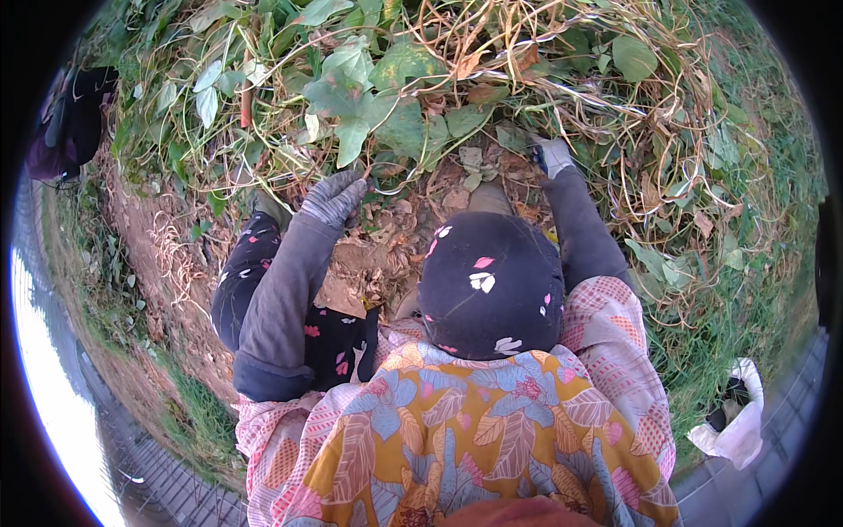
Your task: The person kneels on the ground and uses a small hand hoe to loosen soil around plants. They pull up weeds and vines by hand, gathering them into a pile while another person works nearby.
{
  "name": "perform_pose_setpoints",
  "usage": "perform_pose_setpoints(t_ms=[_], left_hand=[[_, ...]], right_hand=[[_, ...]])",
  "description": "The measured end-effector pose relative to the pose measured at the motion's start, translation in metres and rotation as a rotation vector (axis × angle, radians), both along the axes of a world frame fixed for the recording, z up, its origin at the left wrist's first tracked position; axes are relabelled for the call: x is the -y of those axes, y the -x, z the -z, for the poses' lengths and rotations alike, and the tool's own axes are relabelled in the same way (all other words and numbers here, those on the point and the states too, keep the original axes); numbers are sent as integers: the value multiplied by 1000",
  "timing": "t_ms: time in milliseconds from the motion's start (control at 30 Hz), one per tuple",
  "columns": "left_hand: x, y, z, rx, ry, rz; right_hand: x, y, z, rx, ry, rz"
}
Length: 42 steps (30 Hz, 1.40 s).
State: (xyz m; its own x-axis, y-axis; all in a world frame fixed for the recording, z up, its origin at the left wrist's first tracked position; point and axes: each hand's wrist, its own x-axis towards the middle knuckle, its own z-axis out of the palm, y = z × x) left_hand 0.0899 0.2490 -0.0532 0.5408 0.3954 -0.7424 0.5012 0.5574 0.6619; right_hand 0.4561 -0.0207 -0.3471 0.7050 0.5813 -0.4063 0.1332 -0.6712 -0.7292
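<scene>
My left hand (335,200), in a grey striped glove, is at the lower edge of the tangled vines (378,114). Its fingers are pressed together beside a thin brown stem, and whatever they pinch is too small to name. Further right, my right hand (551,156) wears a pale glove with dark blue at the fingers. It reaches in under the vine stems, where its fingertips are hidden by leaves. Between the hands lie dry brown leaves (413,220) on bare soil. Broad green leaves (351,123) hang just above my left hand.
My bent knee (492,281) in dark flowered cloth rises between my arms. A reddish stick (246,104) stands among the vines. Grass (702,342) and a white bag (742,422) lie at the right, beside paving. A dark object (79,123) is at the far left.
</scene>
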Motion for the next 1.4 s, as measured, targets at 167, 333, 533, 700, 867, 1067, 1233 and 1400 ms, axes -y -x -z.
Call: perform_pose_setpoints(t_ms=[167,333,533,700,867,1067,1233,1400], left_hand=[[16,-6,-2,-111,-169,152],[52,-53,33,-114,78,152],[84,-148,61,-54,181,338],[82,-176,94,-68,473,-43],[60,-136,114,-213,-123,408],[71,-125,127,88,-991,590],[51,-126,30,-39,-928,659],[36,-125,-26,96,-785,629]], right_hand=[[-30,94,-188,-643,-188,230],[9,134,-232,-473,-373,7],[-18,151,-284,-764,-437,13],[-24,136,-262,-699,-327,-335],[-55,109,-235,-648,-261,-305],[-127,80,-189,-1050,-308,98],[-150,57,-214,-158,-117,-521],[-182,7,-169,564,-66,-631]])
